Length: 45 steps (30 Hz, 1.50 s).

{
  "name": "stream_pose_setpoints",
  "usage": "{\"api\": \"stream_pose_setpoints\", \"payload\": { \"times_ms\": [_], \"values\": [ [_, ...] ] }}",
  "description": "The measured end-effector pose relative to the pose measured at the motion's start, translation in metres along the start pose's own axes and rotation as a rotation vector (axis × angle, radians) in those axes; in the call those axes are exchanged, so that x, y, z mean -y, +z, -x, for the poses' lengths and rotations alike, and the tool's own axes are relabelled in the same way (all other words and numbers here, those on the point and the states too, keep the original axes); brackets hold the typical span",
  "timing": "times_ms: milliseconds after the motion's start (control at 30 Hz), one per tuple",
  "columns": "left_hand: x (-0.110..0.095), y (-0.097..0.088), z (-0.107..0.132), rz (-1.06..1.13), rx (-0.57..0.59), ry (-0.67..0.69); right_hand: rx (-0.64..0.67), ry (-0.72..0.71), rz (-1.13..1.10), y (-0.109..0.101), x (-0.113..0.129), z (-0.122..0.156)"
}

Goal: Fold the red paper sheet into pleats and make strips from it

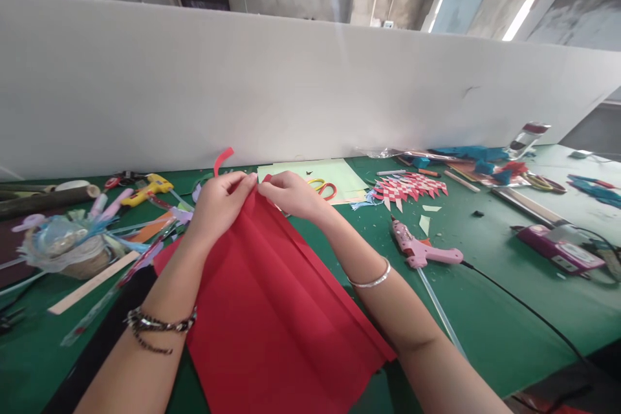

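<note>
A large red sheet (272, 297), paper or thin cloth, hangs toward me with its top edge raised. My left hand (224, 197) pinches that edge between thumb and fingers. Close beside it, my right hand (294, 194) grips the same edge, its fingers curled. A narrow red strip (224, 156) sticks up behind my left hand; whether it is joined to the sheet I cannot tell. Behind my right hand lie scissors (328, 190) with red and yellow handles, on pale green paper (339, 174).
On the right are a pink glue gun (420, 247) with a trailing cord, a red-and-white woven paper piece (410, 189) and a purple device (557, 249). Leftward lie a yellow glue gun (149, 189), a wooden strip (92, 283) and a decorated basket (72, 249). A white partition (310, 90) stands behind.
</note>
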State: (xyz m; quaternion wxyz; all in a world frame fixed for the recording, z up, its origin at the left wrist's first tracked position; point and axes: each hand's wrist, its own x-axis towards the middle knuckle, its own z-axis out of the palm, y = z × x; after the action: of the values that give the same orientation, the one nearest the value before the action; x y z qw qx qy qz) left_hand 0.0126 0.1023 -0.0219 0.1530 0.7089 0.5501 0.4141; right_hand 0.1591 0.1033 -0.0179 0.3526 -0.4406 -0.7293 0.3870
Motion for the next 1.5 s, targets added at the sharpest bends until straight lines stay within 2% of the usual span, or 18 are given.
{"api": "stream_pose_setpoints", "payload": {
  "times_ms": [100,267,467,667,800,967,1100,1267,1500],
  "values": [
    [0.001,0.000,-0.001,0.006,0.000,0.008,-0.001,0.016,-0.020,0.001,0.000,-0.002],
    [0.000,-0.001,0.000,0.020,-0.023,0.001,0.088,0.016,-0.182,0.000,0.000,-0.001],
    [-0.001,-0.003,0.000,0.028,-0.034,0.000,0.120,-0.001,-0.281,-0.001,-0.007,-0.004],
    [0.001,-0.004,-0.001,0.007,-0.014,0.012,0.143,-0.020,-0.289,-0.001,-0.015,-0.010],
    [0.002,-0.008,-0.001,0.017,-0.044,0.016,0.150,-0.044,-0.293,-0.003,-0.018,-0.012],
    [0.002,-0.009,-0.002,-0.050,-0.048,0.023,0.130,-0.033,-0.257,-0.003,-0.014,-0.009],
    [0.002,-0.007,-0.003,-0.091,-0.016,0.023,0.145,-0.030,-0.144,-0.002,-0.005,0.000],
    [0.000,-0.007,-0.002,-0.090,-0.017,0.014,0.094,-0.083,0.008,0.000,-0.003,0.001],
    [0.000,-0.012,-0.001,-0.098,-0.044,-0.002,0.149,-0.050,-0.235,0.000,-0.008,-0.004]
  ]
}}
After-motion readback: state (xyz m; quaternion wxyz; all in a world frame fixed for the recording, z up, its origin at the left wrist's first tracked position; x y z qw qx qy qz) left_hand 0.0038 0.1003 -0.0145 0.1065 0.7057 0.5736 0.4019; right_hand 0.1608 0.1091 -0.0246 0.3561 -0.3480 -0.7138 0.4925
